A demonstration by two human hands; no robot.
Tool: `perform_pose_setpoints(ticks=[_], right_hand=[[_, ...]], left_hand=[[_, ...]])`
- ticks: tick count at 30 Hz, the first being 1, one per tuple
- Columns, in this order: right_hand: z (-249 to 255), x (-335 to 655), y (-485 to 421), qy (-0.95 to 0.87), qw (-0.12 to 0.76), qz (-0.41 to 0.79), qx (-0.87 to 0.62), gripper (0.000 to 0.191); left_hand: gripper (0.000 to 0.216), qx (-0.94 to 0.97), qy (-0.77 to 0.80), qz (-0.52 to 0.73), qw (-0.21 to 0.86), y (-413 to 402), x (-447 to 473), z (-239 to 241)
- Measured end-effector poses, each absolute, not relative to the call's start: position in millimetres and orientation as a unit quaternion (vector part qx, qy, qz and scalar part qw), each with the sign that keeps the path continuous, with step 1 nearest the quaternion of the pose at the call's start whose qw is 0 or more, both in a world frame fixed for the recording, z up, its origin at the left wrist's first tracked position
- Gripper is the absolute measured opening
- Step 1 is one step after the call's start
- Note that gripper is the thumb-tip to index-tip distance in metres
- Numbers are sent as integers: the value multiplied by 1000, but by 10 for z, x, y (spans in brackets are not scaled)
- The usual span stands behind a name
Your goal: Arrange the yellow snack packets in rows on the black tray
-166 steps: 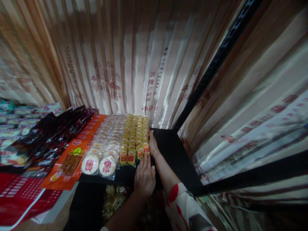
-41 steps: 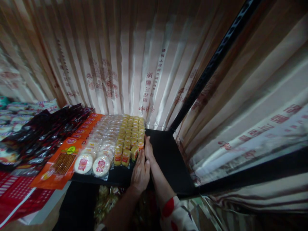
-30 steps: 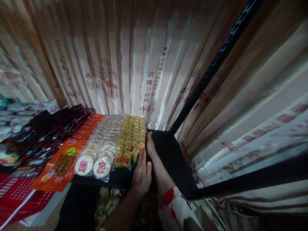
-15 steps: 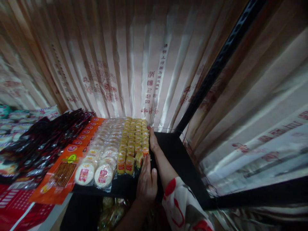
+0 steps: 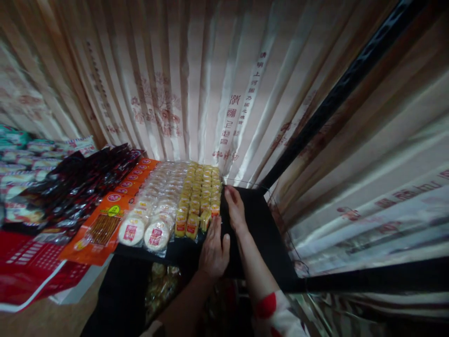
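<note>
Rows of small yellow wrapped snack packs [image 5: 198, 196] lie on a black shelf [image 5: 259, 234]. My left hand [image 5: 213, 250] lies flat with fingers stretched out, its tips against the nearest yellow pack at the front of the right row. My right hand [image 5: 235, 208] reaches further back, fingers extended and pressed edge-on against the right side of the yellow rows. Neither hand holds anything. Left of the yellow packs lie rows of round white cakes [image 5: 154, 220] in clear wrappers.
Orange packets [image 5: 105, 229] and dark glossy packets [image 5: 77, 187] lie further left, with a red printed sheet [image 5: 24, 276] at the front left. Pleated cream curtains with red print hang behind and to the right. A black post [image 5: 336, 93] rises at the shelf corner. Bagged goods [image 5: 161, 285] show below.
The view shifted and tilted slightly. My right hand slid a little along the right side of the yellow rows; my left hand stays flat at their front end.
</note>
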State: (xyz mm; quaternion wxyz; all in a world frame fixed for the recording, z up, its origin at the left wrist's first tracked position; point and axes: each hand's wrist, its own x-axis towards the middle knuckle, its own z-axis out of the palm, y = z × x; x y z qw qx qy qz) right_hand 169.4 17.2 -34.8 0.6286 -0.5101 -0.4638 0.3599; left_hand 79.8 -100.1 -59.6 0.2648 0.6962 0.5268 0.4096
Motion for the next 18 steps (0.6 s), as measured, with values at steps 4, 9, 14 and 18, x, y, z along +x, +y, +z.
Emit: perform_pose_setpoints(ticks=[4, 9, 14, 18], right_hand=[[-430, 1662, -366, -467, 585, 324, -578, 40], [-581, 1624, -506, -451, 567, 365, -585, 35], [-646, 1611, -434, -454, 559, 339, -605, 33], [-675, 1580, -476, -511, 492, 273, -650, 30]], left_hand=[[53, 698, 529, 407, 262, -992, 793, -610], [52, 692, 535, 401, 274, -984, 785, -643], [49, 690, 540, 416, 244, -975, 794, -669], [47, 685, 550, 434, 202, -1024, 775, -672]])
